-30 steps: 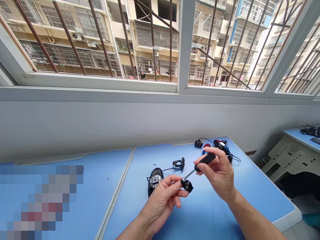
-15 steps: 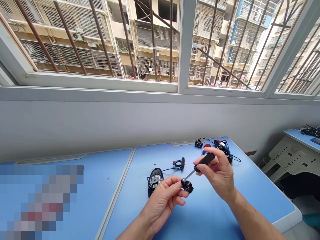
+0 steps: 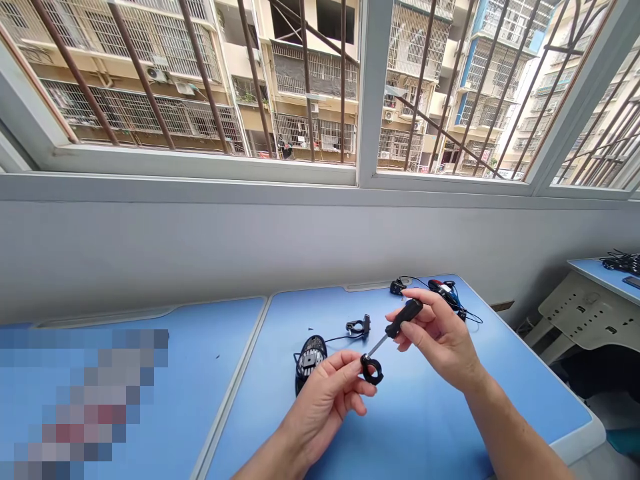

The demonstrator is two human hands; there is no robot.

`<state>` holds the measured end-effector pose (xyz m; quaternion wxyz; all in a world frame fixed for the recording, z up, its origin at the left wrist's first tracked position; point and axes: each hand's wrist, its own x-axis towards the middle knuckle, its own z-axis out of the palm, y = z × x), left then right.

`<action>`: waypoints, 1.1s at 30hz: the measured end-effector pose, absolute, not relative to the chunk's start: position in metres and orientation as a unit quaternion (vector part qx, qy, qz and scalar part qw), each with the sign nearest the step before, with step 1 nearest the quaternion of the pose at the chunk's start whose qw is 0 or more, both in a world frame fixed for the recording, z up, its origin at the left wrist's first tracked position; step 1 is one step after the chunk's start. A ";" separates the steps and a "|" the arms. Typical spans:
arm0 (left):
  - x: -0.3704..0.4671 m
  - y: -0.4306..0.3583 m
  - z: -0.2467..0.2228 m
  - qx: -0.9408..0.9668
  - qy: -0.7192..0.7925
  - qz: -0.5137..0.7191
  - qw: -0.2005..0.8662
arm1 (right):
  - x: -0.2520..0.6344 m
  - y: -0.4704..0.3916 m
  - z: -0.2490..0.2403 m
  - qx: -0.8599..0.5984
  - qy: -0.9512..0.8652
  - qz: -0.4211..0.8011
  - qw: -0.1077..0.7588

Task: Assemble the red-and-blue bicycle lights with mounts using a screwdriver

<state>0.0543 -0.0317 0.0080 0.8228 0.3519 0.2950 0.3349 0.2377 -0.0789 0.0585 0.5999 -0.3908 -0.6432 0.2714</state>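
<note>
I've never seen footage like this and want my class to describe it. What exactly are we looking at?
There is no machine here, just a person's two bare hands. A camera worn on the head looks forward and down at them, so you see roughly what the wearer sees.

The left hand holds a small black ring-shaped clamp. The right hand holds a black-handled screwdriver, its thin metal shaft reaching to the clamp.

On the smooth blue tabletop lie a black oval device with a silvery panel, a black clip-like part and, farther back, a tangle of dark cables with red and blue bits.
</note>
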 end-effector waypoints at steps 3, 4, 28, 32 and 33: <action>0.054 -0.031 0.007 0.354 0.298 0.334 0.821 | 0.238 -0.080 0.061 -0.419 -0.628 0.251 0.606; 0.054 -0.030 0.007 0.355 0.298 0.334 0.821 | 0.238 -0.080 0.061 -0.429 -0.621 0.244 0.608; 0.054 -0.029 0.005 0.355 0.321 0.346 0.807 | 0.248 -0.077 0.060 -0.398 -0.669 0.261 0.571; 0.054 -0.030 0.006 0.361 0.319 0.339 0.808 | 0.248 -0.074 0.056 -0.411 -0.656 0.237 0.587; 0.054 -0.031 0.007 0.362 0.318 0.338 0.808 | 0.247 -0.073 0.054 -0.414 -0.655 0.227 0.590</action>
